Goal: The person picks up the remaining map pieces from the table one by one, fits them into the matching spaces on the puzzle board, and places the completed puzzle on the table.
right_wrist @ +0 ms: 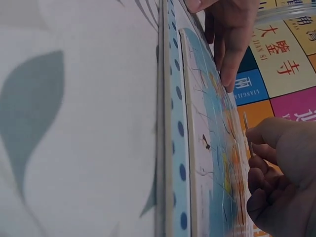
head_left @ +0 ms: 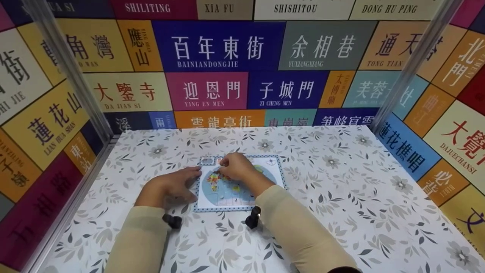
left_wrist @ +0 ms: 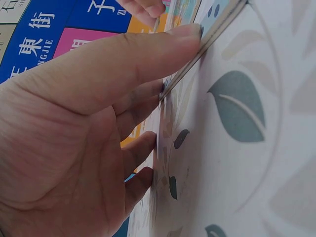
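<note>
A world-map jigsaw puzzle point(head_left: 204, 201) lies flat on the table, with a blue dotted border around a blue oval map. My right hand point(head_left: 238, 167) is over the upper part of the map and pinches a thin puzzle piece point(right_wrist: 246, 122) between thumb and fingertips. The piece shows edge-on in the right wrist view, so its printed face is hidden. At the puzzle's left side is my left hand point(head_left: 172, 185), fingers spread and nearly straight. Its thumb point(left_wrist: 185, 39) touches the board's edge in the left wrist view, while the other fingertips rest by the same edge.
A white tablecloth point(head_left: 341, 235) with grey leaves and flowers covers the table. Panels with coloured signs point(head_left: 223, 45) stand behind and on both sides, joined by metal corner posts point(head_left: 409, 68). Small black devices point(head_left: 252, 218) sit at both wrists.
</note>
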`<action>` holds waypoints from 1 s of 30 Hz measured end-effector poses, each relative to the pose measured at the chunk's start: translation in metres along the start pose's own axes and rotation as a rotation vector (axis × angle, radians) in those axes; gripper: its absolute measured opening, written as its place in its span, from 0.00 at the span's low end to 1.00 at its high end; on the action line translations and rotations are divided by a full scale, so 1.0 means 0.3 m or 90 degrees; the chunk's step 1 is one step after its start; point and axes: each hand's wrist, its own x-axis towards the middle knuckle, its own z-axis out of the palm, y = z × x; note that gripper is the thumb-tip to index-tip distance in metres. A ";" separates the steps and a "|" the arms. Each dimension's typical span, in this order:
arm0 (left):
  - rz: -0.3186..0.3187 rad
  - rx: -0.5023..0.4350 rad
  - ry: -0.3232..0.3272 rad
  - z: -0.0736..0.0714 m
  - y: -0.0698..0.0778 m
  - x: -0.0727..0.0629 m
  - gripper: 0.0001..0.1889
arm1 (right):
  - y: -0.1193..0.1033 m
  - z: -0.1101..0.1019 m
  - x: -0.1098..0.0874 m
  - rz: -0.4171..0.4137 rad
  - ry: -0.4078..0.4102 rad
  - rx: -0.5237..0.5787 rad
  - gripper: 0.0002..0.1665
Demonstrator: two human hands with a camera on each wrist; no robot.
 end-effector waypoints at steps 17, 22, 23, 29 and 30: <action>-0.026 -0.048 0.000 0.001 0.007 -0.005 0.56 | -0.014 0.039 0.031 0.011 0.011 -0.042 0.17; -0.010 -0.018 0.001 -0.001 0.005 -0.001 0.55 | -0.016 0.046 0.031 -0.002 0.015 -0.067 0.17; -0.006 -0.011 0.001 -0.001 0.004 -0.001 0.55 | -0.015 0.046 0.031 -0.009 0.016 -0.070 0.17; -0.004 0.007 -0.001 -0.003 0.005 0.001 0.55 | -0.011 0.044 0.033 -0.022 0.002 -0.053 0.16; -0.003 0.010 -0.001 -0.003 0.004 0.001 0.55 | -0.012 0.044 0.034 -0.019 -0.002 -0.049 0.16</action>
